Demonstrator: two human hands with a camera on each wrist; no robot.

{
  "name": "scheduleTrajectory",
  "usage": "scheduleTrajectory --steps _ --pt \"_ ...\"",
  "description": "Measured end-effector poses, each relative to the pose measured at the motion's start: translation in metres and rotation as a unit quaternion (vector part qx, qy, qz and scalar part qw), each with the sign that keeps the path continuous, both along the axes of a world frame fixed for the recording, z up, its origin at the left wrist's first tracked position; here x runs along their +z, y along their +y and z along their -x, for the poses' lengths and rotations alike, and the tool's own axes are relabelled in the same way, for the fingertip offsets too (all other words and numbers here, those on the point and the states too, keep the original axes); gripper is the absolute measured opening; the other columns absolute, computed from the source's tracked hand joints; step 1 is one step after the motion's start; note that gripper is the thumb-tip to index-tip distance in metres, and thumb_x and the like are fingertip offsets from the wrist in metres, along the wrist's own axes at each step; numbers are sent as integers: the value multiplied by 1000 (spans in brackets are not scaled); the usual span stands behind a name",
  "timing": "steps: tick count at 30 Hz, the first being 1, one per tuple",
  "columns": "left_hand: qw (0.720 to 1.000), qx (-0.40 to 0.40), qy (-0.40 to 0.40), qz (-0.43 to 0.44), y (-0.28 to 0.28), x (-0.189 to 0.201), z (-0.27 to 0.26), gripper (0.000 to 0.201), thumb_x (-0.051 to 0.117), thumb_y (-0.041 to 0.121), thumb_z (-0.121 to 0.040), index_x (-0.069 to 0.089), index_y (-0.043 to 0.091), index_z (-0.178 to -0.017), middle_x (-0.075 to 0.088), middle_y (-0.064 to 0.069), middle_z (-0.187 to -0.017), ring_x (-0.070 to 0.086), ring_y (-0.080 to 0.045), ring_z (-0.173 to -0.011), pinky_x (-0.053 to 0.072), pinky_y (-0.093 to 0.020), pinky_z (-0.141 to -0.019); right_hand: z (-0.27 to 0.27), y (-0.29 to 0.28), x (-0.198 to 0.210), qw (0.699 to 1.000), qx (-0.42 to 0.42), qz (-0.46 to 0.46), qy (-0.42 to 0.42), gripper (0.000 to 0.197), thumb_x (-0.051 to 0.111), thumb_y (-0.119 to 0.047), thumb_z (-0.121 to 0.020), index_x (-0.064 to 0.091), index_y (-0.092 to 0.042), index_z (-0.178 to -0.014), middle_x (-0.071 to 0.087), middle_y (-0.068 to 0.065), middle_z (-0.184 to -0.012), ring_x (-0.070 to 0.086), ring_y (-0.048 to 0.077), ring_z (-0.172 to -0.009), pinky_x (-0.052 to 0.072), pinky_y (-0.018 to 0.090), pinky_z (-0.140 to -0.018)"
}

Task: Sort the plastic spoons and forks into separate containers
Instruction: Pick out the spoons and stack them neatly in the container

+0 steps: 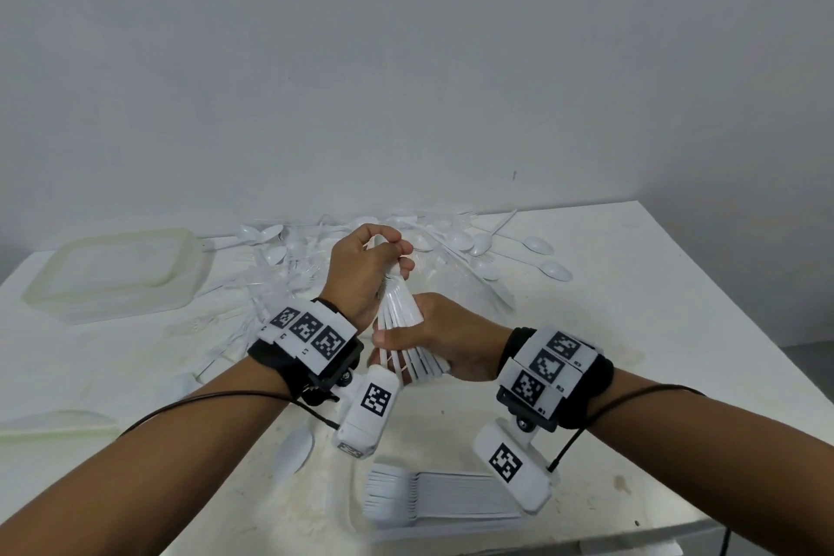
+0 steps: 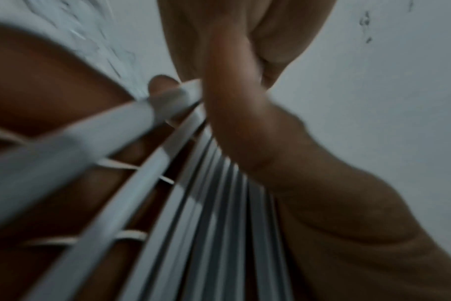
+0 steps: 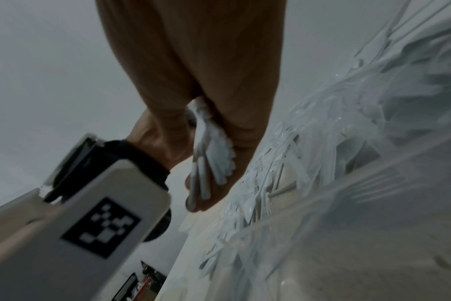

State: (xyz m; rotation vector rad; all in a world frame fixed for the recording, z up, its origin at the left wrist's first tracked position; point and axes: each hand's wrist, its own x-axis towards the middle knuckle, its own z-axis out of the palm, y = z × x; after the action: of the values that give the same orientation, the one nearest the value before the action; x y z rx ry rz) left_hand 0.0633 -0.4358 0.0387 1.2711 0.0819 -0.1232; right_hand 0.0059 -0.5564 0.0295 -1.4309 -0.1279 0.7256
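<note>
Both hands hold one bundle of white plastic utensils (image 1: 400, 315) above the table's middle. My left hand (image 1: 365, 266) grips the far end and hides the heads, so I cannot tell spoons from forks. My right hand (image 1: 447, 343) grips the near end, where the handles fan out. In the left wrist view the handles (image 2: 193, 203) run close past the camera, with thin pale bands across them. The right wrist view shows the bundle (image 3: 211, 158) pinched between the fingers (image 3: 193, 61). A loose pile of spoons and forks (image 1: 456, 244) lies behind the hands.
A translucent rectangular container (image 1: 117, 275) stands at the back left, and a flat lid (image 1: 54, 420) lies at the left edge. A neat row of white forks (image 1: 433, 501) lies near the front edge, with a single spoon (image 1: 293, 451) to its left. Bare table (image 1: 654, 307) extends to the right.
</note>
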Motion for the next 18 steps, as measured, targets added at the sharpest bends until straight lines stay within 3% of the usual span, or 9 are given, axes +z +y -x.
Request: scheduleTrajectory --steps 3,5,8,10,13,15,18 --pt "999 5 -27 -17 -2 -2 0 8 61 -1 -89 57 4 -84 57 -13 -74 56 -20 -54 47 -26 -51 3 3 -7 999 -31 16 -40 6 59 1 -90 61 -5 -92 70 15 -87 69 23 -75 59 31 -68" --pt "998 1 -43 -35 1 -3 0 8 66 9 -87 58 7 -87 58 -9 -74 57 -20 -57 48 -28 -55 3 -1 -6 1000 -20 -11 -16 5 55 1 -93 57 -3 -95 68 19 -86 68 26 -73 58 33 -65" --pt "993 -71 -64 -65 11 -3 1 10 64 8 -88 58 11 -96 58 -4 -79 60 -21 -67 50 -31 -63 3 -12 -2 998 -11 -34 44 11 51 -2 -95 49 0 -106 62 17 -80 64 30 -67 55 36 -63" --pt "980 -120 -85 -133 20 -4 4 11 61 8 -91 54 11 -99 57 -4 -81 62 -23 -76 53 -36 -70 3 -21 -3 1000 -4 -7 25 13 54 -5 -95 50 -1 -107 60 16 -78 61 28 -64 53 36 -60" --pt "946 -166 -103 -258 32 -10 14 15 58 21 -94 50 13 -104 58 -3 -82 61 -20 -80 57 -40 -80 7 -34 -6 997 15 67 -43 14 61 -6 -92 52 -2 -101 60 15 -77 61 28 -60 54 35 -58" --pt "920 -224 -106 -304 41 -11 21 16 61 26 -92 52 19 -103 58 -12 -90 61 -20 -81 58 -39 -79 11 -42 -10 992 52 102 -57 11 61 -4 -91 53 -2 -99 61 13 -76 61 26 -59 54 34 -57" --pt "849 -344 -126 -381 53 -9 31 21 71 25 -85 58 24 -102 62 -1 -94 62 -7 -78 53 -24 -72 17 -56 -13 983 131 127 -24 8 57 -5 -93 56 -3 -100 59 11 -75 57 21 -58 52 30 -55"
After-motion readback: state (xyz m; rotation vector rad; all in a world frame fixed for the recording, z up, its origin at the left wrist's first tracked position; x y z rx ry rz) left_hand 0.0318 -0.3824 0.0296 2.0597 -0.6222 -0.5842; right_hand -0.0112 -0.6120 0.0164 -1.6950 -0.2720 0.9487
